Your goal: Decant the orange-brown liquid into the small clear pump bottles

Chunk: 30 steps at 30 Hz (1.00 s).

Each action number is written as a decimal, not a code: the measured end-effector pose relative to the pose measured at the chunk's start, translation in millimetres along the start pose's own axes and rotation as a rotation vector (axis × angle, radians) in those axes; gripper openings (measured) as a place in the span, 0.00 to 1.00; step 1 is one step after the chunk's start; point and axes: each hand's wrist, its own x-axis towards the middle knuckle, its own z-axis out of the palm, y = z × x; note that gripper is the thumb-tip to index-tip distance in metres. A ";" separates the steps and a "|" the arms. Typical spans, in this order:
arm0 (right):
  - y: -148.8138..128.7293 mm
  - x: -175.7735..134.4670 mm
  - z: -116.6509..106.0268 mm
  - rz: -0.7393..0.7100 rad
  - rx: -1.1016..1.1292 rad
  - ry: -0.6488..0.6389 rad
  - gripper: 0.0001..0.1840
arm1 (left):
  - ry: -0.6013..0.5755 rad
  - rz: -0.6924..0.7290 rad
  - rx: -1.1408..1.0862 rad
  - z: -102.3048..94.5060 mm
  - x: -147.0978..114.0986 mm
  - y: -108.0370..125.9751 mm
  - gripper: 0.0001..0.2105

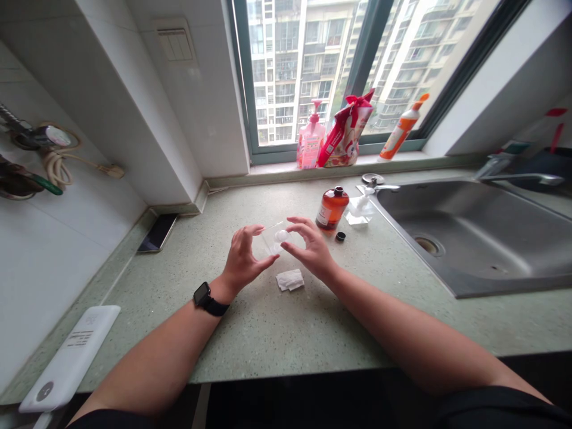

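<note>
Over the middle of the counter, a clear square-sided container with a round whitish part is held between both hands. My left hand grips it from the left, thumb below and fingers above. On the other side, my right hand pinches near the round part with thumb and fingertips. Just below lies a folded white tissue. An amber bottle stands uncapped to the right of my right hand, its black cap beside it. A white pump top with a clear base stands by the sink.
The steel sink takes up the right side. A pink pump bottle, a red bag and an orange-and-white bottle line the windowsill. A phone lies at left, a long white device nearer the front.
</note>
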 end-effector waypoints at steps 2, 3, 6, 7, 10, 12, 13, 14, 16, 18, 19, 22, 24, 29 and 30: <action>-3.1 -0.6 1.6 -0.022 -0.013 -0.034 0.16 | -0.014 0.030 0.011 1.2 -0.4 -0.2 0.33; -4.6 -0.8 2.3 -0.031 -0.022 -0.043 0.17 | -0.021 0.043 0.018 1.9 -0.6 -0.4 0.33; -7.9 -0.5 2.7 -0.047 -0.054 -0.020 0.15 | -0.039 0.053 0.040 3.2 -0.8 -1.4 0.33; -8.5 0.0 2.1 -0.052 -0.064 0.000 0.14 | -0.041 0.050 0.044 3.2 -0.6 -1.6 0.33; -10.4 2.0 -0.9 -0.091 -0.086 0.045 0.12 | -0.036 0.050 0.054 1.7 0.4 -1.2 0.32; -12.2 3.3 -3.2 -0.122 -0.094 0.052 0.12 | -0.040 0.053 0.067 0.3 1.2 -0.2 0.31; -13.2 3.8 -4.3 -0.135 -0.096 0.051 0.12 | -0.045 0.052 0.077 -0.3 1.5 0.2 0.30; -14.2 4.2 -5.3 -0.145 -0.099 0.049 0.12 | -0.049 0.049 0.088 -0.8 1.7 0.3 0.30; -15.7 4.5 -7.3 -0.158 -0.108 0.040 0.12 | -0.051 0.043 0.109 -1.4 1.7 -0.4 0.29; -16.3 4.5 -9.5 -0.163 -0.116 0.044 0.12 | -0.049 0.038 0.125 -1.6 1.5 -2.8 0.30; -16.3 4.5 -11.0 -0.164 -0.118 0.052 0.12 | -0.048 0.033 0.132 -1.8 1.3 -4.3 0.31; -15.4 5.0 -17.0 -0.179 -0.143 0.061 0.14 | -0.048 0.013 0.147 -2.6 1.0 -9.0 0.33; -14.7 5.7 -22.6 -0.205 -0.186 0.048 0.14 | -0.050 0.005 0.151 -3.7 1.0 -11.2 0.33; -13.4 7.9 -41.0 -0.270 -0.313 0.017 0.11 | -0.055 -0.003 0.156 -6.6 1.3 -13.2 0.33; -13.0 8.4 -45.1 -0.273 -0.348 -0.003 0.10 | -0.055 -0.002 0.157 -7.0 1.4 -13.5 0.33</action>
